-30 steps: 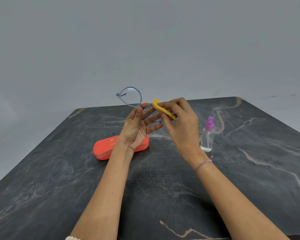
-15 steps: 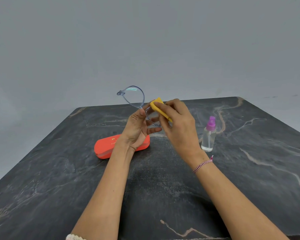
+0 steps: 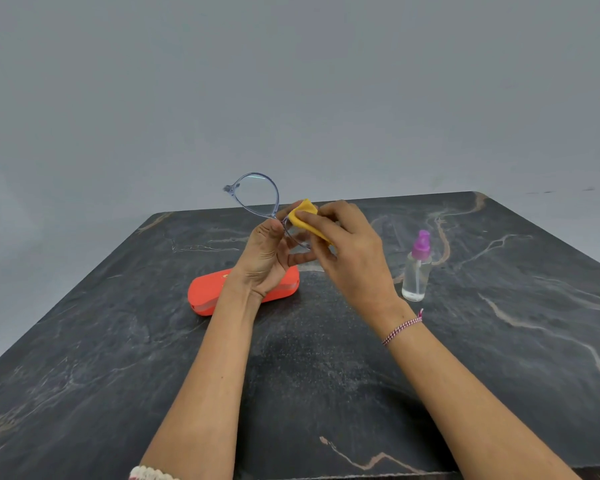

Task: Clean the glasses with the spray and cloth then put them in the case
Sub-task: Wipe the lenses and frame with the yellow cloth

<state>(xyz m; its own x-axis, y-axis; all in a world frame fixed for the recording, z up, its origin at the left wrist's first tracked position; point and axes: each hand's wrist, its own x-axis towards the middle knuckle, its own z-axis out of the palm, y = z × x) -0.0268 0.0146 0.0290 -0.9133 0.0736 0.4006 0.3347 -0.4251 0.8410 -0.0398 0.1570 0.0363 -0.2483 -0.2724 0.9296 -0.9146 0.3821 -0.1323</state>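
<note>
1. The person holds the glasses (image 3: 257, 197) up above the table (image 3: 118, 341). The left hand (image 3: 267, 258) pinches the frame near the bridge, with thumb and fingers (image 3: 297, 259) closed on it.
2. The right hand (image 3: 352, 261) pinches a folded yellow cloth (image 3: 303, 214), its fingers curled round it, and presses it on the lens nearer to the person. The other lens stands clear, up and to the left.
3. The spray bottle (image 3: 417, 271) stands upright on the table to the right, apart from both hands. I take the spraying to be over, though from here I cannot tell whether the lenses are wet.
4. The orange case (image 3: 205, 296) lies on the table beyond the left wrist, partly hidden by it. It looks closed.
5. By my reckoning the job is about midway, in the wiping step. What is left is to finish both lenses, put the cloth down, open the case, lay the glasses inside and shut it.
</note>
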